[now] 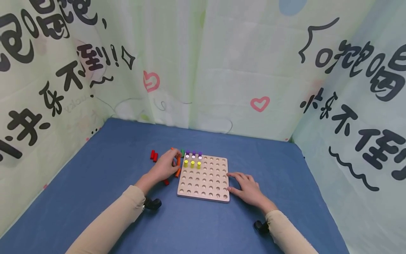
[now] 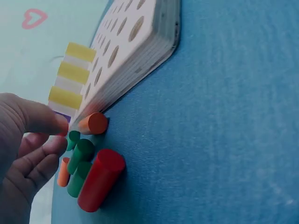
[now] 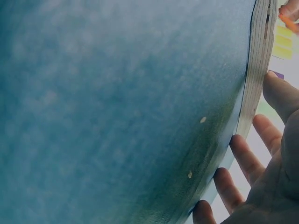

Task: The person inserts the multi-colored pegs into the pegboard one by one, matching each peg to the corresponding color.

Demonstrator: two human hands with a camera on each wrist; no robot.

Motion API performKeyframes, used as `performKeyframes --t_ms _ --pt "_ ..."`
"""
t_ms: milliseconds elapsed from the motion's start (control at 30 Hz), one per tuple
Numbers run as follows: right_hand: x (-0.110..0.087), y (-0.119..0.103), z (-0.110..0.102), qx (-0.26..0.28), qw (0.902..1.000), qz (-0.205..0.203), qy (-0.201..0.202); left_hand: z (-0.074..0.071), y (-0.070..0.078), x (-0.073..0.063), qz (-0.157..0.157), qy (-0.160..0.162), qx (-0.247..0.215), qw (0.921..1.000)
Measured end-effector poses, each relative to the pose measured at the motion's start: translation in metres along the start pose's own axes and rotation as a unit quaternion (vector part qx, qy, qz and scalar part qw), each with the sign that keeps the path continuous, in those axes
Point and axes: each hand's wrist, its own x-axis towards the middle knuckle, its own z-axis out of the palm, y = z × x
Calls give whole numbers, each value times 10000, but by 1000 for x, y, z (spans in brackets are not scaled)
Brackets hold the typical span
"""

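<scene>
One orange peg [image 1: 178, 161] appears pinched between the thumb and fingertips of the left hand [image 1: 164, 165], close beside the pegboard's left edge, though those fingers hide much of it. We judge it light, stiff and hard to break; its smooth round side could roll or slip, so we would grip it across the middle, thumb opposing forefinger. Just nearer the body than those fingertips lies a second orange peg [image 1: 178, 173]; close by the curled fingers are green pegs [image 2: 81, 156], and a red peg [image 2: 101, 180] lies near the wrist. Two more red pegs [image 1: 154, 156] lie to that hand's left. To its right we see the pegboard [image 1: 200, 189], with yellow pegs [image 1: 192, 164], white pegs [image 1: 193, 157] and purple pegs [image 1: 194, 152] upright in it. Beyond, the right hand [image 1: 248, 189] rests with fingers spread, thumb and fingertips at the board's right edge, on the blue table [image 1: 196, 229].
</scene>
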Motion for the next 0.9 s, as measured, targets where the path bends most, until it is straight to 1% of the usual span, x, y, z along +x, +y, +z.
performKeyframes --t_ms 67,300,500,900 --pt "0 0 0 2 10000 10 14 0 1 -1 53 -2 -73 10000" --pt "1 1 1 -24 10000 9 30 1 3 -3 85 -3 -200 9998" --pt "1 1 1 11 10000 -19 30 2 5 -5 17 -126 -322 9994" --pt "1 1 1 24 10000 -45 32 5 13 -6 -49 -227 -234 9995"
